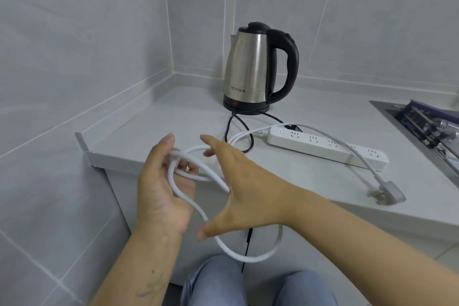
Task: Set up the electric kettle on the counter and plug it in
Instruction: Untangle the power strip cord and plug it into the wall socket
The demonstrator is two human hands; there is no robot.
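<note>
Curling round coils of the white cable [211,176], your left hand [164,181] holds the loops in its fingers [169,143]; your right hand [238,181] is spread wide, fingers straight, crossing over the cable; the kettle [255,67] stands upright on its base, far on the counter [173,131], well apart from both hands; the power strip [327,148] lies to its right; the sink [422,129] at far right holds metal items I cannot identify.
</note>
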